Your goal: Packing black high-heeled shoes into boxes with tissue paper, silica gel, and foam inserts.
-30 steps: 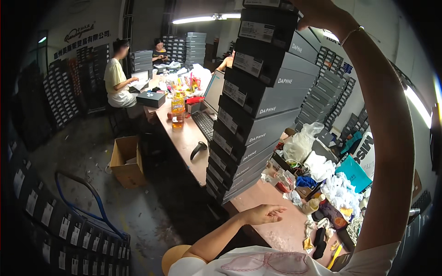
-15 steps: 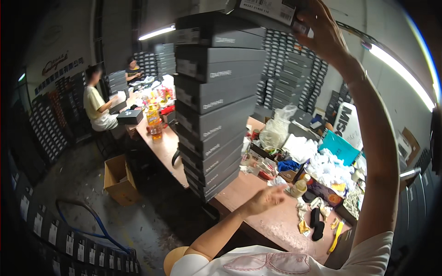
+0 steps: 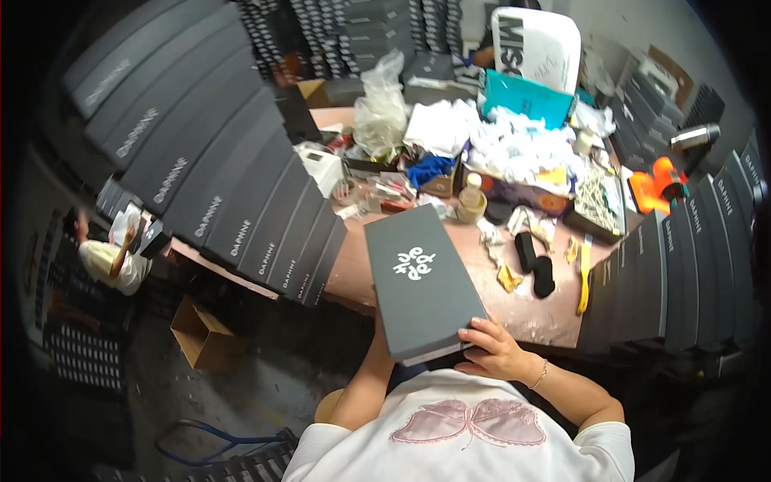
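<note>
A dark grey shoe box (image 3: 426,281) with a white printed design on its lid is tilted up in front of my chest, above the near table edge. My right hand (image 3: 496,350) grips its lower right corner, fingers over the lid. From below, my left forearm (image 3: 369,381) runs up behind the box's left side; the box hides my left fingers but rests against that hand. To the left rises a tall stack of similar shoe boxes (image 3: 241,185).
Crumpled white paper (image 3: 522,153), a plastic bag (image 3: 379,104), a bottle (image 3: 471,201) and a yellow-handled tool (image 3: 584,277) lie on the pink table (image 3: 514,321). More stacked boxes (image 3: 683,265) stand right. A cardboard carton (image 3: 201,331) is on the floor; a person (image 3: 116,257) sits far left.
My right hand has come down from above the stack with a box, now held in front of me. My left hand has moved behind that box. The view has swung right and down.
</note>
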The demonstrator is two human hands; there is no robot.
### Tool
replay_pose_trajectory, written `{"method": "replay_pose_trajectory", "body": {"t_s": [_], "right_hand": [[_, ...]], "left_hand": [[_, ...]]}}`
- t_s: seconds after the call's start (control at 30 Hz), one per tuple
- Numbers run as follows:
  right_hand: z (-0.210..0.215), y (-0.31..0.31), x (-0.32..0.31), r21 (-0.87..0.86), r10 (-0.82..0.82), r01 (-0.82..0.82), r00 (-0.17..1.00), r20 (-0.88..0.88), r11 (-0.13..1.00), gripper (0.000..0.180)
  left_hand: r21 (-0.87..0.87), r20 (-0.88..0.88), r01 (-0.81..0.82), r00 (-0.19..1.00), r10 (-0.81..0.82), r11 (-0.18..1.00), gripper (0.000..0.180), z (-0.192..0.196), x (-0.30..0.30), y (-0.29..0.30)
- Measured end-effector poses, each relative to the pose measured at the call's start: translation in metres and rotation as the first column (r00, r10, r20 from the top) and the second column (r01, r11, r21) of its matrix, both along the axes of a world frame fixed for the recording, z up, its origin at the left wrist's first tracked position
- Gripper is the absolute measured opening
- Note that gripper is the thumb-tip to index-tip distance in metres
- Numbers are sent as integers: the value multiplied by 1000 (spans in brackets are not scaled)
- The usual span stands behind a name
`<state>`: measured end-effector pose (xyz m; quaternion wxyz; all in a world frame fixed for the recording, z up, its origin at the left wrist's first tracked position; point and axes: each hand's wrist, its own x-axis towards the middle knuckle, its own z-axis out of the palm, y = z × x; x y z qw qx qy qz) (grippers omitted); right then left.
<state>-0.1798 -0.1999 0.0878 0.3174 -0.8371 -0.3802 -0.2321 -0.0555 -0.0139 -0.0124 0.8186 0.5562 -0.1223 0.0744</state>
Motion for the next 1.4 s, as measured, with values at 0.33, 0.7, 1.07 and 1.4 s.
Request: {"method": "replay_pose_trajectory", "body": {"t_s": [0.33, 0.7, 1.07, 1.4], "right_hand": [[-161, 2, 74, 54, 250, 897, -64, -966, 440, 53], [-60, 122, 121, 436, 283, 572, 340, -897, 695, 43], [-146, 5, 180, -668, -817, 471, 365, -446, 575, 31], [-52, -80, 158, 77, -353, 633, 525, -775, 770, 28]], "left_hand": [[-313, -814, 354, 378, -440, 882, 52, -57, 66, 40], [-83, -638, 502, 637, -433, 861, 69, 3, 168, 153], [993, 74, 27, 623, -779, 115, 45, -16, 94, 22], [612, 13, 152, 979, -202, 776, 32, 52, 152, 23]]}}
